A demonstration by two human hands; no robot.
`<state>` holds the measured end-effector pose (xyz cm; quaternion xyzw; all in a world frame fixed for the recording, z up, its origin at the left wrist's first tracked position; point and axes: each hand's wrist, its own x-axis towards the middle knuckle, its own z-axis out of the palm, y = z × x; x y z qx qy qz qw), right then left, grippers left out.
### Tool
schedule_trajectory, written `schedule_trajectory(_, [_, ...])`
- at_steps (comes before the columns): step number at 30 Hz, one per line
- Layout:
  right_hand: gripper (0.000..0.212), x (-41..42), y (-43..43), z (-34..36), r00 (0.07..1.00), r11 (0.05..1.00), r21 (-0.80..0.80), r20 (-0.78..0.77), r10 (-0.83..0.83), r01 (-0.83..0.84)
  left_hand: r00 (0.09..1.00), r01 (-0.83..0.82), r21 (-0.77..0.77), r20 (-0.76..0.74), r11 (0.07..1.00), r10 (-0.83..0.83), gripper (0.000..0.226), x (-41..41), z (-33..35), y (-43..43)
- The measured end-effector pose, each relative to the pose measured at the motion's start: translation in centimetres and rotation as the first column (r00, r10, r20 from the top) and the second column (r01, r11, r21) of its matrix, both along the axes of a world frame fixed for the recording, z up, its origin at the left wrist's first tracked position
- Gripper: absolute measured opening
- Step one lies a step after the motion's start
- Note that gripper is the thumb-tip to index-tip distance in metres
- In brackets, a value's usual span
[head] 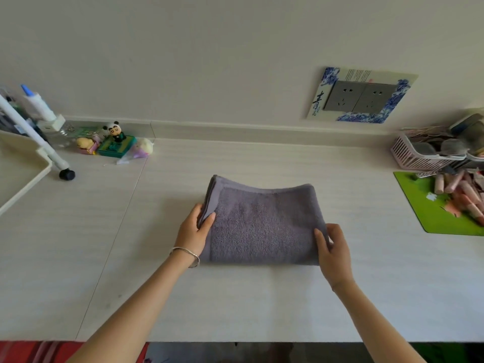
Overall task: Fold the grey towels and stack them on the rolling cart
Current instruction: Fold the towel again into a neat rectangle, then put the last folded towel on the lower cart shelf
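Head view, single frame.

- Grey towel (pixel 264 226) is at centre of frame, folded into a thick rectangle and lying flat on the pale table (pixel 235 297).
- Left hand (pixel 195 231) pinches the towel's left edge: thumb on top, fingers tucked round the stacked layers.
- Right hand (pixel 332 250) grips the right edge likewise, thumb on top and fingers curled round the side.
- Judgement on handling: terry cloth, so soft, limp, light and not slippery. The layers would likely sag or slide apart if lifted by one edge.
- Best hold: both side edges, with fingers beneath all layers.
- White tray with black caster (pixel 23 174), middle left of frame, is probably the rolling cart. No towels show on its visible part.
- Pink basket (pixel 416 155) and green mat (pixel 429 205) sit at right, well apart from the towel.
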<state>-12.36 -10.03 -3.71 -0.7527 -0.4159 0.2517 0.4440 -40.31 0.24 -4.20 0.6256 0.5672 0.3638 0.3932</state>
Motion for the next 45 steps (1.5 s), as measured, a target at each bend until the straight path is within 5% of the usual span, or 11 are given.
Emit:
schedule_trajectory(7, [0.026, -1.5, 1.6, -1.4, 0.975, 0.98, -0.106, 0.165, -0.147, 0.166, 0.97, -0.137, -0.178, -0.223, 0.974, 0.095, 0.026, 0.9, -0.9, 1.0])
schedule_trajectory(10, [0.044, -2.6, 2.2, -0.3, 0.934, 0.995, 0.01, 0.344, -0.1, 0.103, 0.881, -0.103, 0.115, -0.451, 0.988, 0.145, 0.06, 1.3, -0.1, 0.8])
schedule_trajectory(12, [0.051, -4.6, 3.5, 0.9, 0.923, 0.999, 0.04, 0.384, 0.002, -0.019, 0.772, 0.131, 0.287, -0.63, 0.949, 0.084, 0.061, 2.8, -0.2, 0.1])
schedule_trajectory(16, [0.051, -7.8, 6.3, 0.5, 0.792, 0.937, -0.238, 0.504, 0.346, -0.257, 0.562, 0.338, 0.056, -0.813, 0.939, -0.154, 0.061, 6.2, -1.0, -1.9])
schedule_trajectory(20, [0.07, -4.9, 4.7, -2.1, 0.727, 0.884, -0.43, 0.546, 0.416, -0.183, 0.494, 0.364, -0.072, -0.83, 0.929, -0.258, 0.076, 5.9, -2.1, -1.8])
schedule_trajectory(26, [0.063, -1.4, 2.4, -2.0, 0.809, 0.857, -0.511, 0.478, 0.341, -0.059, 0.61, 0.147, -0.128, -0.769, 0.981, -0.192, 0.118, 5.1, -1.5, -1.3])
schedule_trajectory(30, [0.081, 0.2, 1.8, -1.1, 0.994, 0.934, -0.358, 0.097, 0.042, -0.005, 0.719, -0.002, -0.081, -0.693, 0.997, -0.055, 0.121, 2.8, 0.1, -1.0])
schedule_trajectory(33, [0.077, 1.4, 1.4, 0.1, 0.993, 0.901, -0.43, -0.068, -0.098, 0.059, 0.757, -0.085, -0.224, -0.649, 0.971, -0.083, 0.111, 0.7, 1.3, -0.6])
schedule_trajectory(38, [0.073, 1.5, 2.3, 1.4, 0.977, 0.803, -0.59, -0.207, -0.048, -0.086, 0.81, -0.001, -0.526, -0.499, 0.85, -0.308, 0.104, -0.3, 2.2, -0.5])
schedule_trajectory(41, [0.085, 1.4, 3.1, 2.2, 0.929, 0.799, -0.583, -0.359, -0.091, -0.147, 0.871, 0.008, -0.602, -0.388, 0.798, -0.302, 0.106, -0.3, 2.2, -0.1])
schedule_trajectory(45, [0.054, 1.5, 3.8, 4.1, 0.881, 0.815, -0.484, -0.469, 0.065, -0.318, 0.98, -0.011, -0.672, -0.156, 0.74, -0.127, 0.085, -0.9, 3.0, 0.9])
